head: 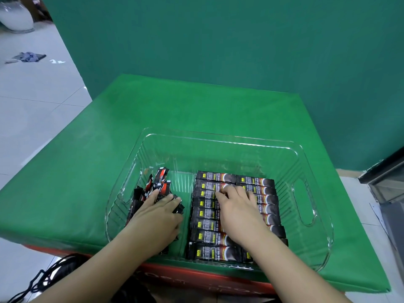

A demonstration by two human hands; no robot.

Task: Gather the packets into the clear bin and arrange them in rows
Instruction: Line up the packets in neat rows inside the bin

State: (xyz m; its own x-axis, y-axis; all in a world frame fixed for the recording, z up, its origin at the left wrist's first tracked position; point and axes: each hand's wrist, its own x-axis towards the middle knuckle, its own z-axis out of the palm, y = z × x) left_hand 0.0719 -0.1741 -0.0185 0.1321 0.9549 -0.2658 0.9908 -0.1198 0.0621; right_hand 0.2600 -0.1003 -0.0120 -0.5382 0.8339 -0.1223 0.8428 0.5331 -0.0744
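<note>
Left hand (158,212): laid palm down, fingers straight, on a loose heap of packets (160,184) in the left part of the bin.
Right hand (237,206): spread flat, fingertips pressed on the rowed packets (207,225); nothing is gripped.
Rowed packets: dark instant-coffee sticks, laid crosswise in two side-by-side columns filling the bin's right part.
Clear bin (306,206): set on the green-covered table (109,132), near its front edge.
Backdrop (218,40): green, seen behind the table.
</note>
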